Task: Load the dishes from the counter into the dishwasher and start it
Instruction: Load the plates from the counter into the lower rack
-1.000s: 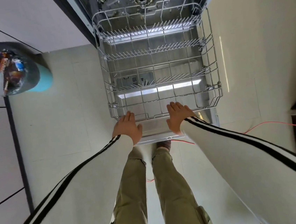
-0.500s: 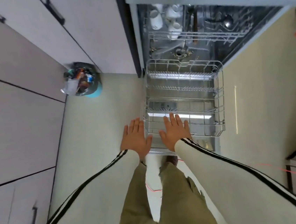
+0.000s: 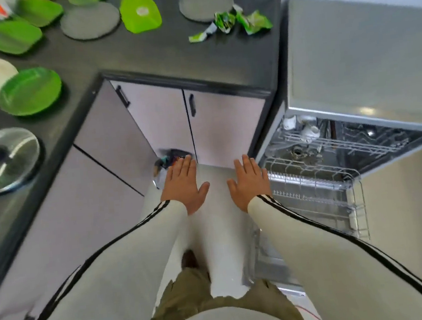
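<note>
Left hand (image 3: 184, 186) and right hand (image 3: 250, 181) have left the rack (image 3: 312, 191).

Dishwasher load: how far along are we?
Done: the dishwasher is open, its lower rack pulled out, bare; cups sit in the upper rack. In hand: nothing, left hand and right hand are open over the floor. Left: green plates, grey plates and the lid on the counter to load, then start.

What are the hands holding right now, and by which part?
Nothing. The left hand and the right hand are both spread flat with fingers straight, with no grip on anything.
</note>
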Tool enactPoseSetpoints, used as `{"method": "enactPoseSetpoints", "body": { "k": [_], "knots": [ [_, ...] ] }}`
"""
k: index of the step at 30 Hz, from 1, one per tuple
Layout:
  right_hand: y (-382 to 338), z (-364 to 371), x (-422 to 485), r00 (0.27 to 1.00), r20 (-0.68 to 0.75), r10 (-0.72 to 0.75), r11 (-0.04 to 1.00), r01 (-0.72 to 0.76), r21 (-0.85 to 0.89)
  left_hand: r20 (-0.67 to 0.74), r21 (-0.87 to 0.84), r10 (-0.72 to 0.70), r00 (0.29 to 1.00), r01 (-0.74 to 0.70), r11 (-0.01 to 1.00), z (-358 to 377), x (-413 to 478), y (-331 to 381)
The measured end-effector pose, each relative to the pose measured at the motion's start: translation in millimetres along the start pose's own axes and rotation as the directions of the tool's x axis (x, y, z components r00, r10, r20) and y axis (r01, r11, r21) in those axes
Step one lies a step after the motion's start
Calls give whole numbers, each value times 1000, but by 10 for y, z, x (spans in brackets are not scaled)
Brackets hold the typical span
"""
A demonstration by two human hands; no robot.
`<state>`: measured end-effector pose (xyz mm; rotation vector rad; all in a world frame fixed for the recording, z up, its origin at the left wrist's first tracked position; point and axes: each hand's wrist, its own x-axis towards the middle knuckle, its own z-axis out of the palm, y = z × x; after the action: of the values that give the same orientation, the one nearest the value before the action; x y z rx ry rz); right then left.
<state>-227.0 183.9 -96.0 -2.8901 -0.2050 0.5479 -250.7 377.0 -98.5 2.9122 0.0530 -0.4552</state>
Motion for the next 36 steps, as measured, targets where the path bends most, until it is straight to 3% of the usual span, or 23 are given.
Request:
{"method": "enactPoseSetpoints", "body": {
  "k": [10, 16, 20, 25, 28, 31, 36],
  "knots": [
    [-873, -780, 1229, 973, -229, -27, 996, 45, 72, -132, -2, 98, 986, -99, 995, -1127, 1227, -592],
    [-1055, -1272, 2288, 905, -411, -106, 988, 143, 60, -192, 0, 111, 975, -113, 994, -1451, 2209, -815],
    [-1114, -1693, 3271, 852, -490, -185, 976, 219, 14, -221, -30, 67, 973, -76, 997, -1668, 3042, -898],
    [-1119, -2298, 4589, 864, -455, -215, 970, 243, 2, -236, -79, -52, 970, 34, 996, -1952, 4059, -906],
    [-1065, -2670, 5360, 898, -410, -160, 986, 168, -16, -244, -89, -97, 965, 77, 993, -2139, 4620, -924],
    [-979, -2938, 6021, 958, -286, -21, 1000, 18, -13, -252, -82, -56, 966, 36, 996, -2243, 5027, -920],
    [-764, -3180, 6844, 943, -164, 289, 957, -288, 29, -240, -79, 79, 967, -101, 992, -2130, 5515, -826]
  ]
}}
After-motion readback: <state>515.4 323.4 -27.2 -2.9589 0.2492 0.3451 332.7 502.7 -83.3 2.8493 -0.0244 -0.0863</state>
